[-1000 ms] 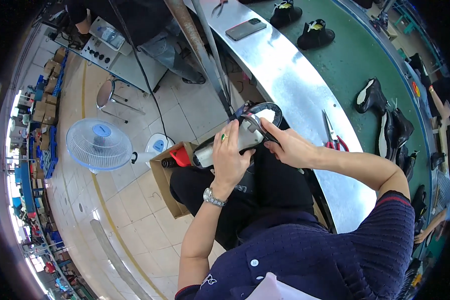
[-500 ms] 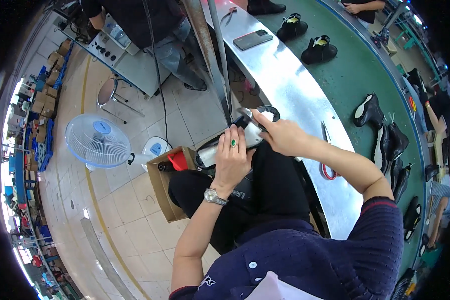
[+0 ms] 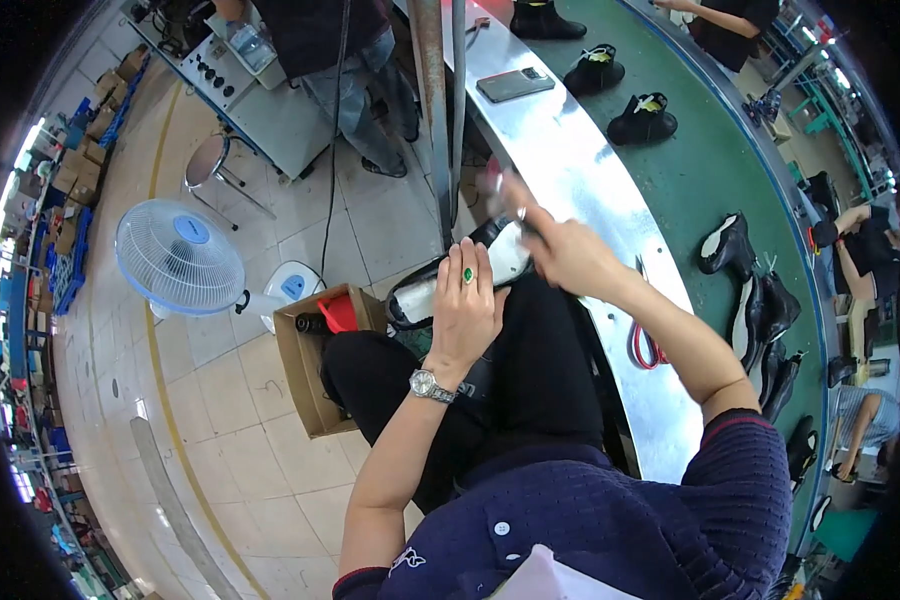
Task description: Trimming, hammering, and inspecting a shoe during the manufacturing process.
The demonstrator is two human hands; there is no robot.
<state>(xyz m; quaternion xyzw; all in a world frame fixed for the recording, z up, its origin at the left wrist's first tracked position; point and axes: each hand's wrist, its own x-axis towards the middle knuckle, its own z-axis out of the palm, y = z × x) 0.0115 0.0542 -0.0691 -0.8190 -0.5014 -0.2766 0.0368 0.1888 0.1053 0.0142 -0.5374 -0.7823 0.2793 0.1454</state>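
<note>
No lettering is legible; fan label (image 3: 191, 229) too small

The left forearm (image 3: 392, 455) rises from the lower edge; its grip (image 3: 465, 322) lies palm down, fingers straight and close together. The right elbow (image 3: 725, 395) is bent, the right forearm (image 3: 670, 325) slanting up and leftward to a curled right grip (image 3: 578, 260), its fingertips blurred.

The desk (image 3: 570, 160) and watch (image 3: 425, 384) are shiny metal. The box (image 3: 302, 385) is dull cardboard. The shirt (image 3: 610, 520) is bumpy cloth. The floor (image 3: 235, 390) is smooth tile.
</note>
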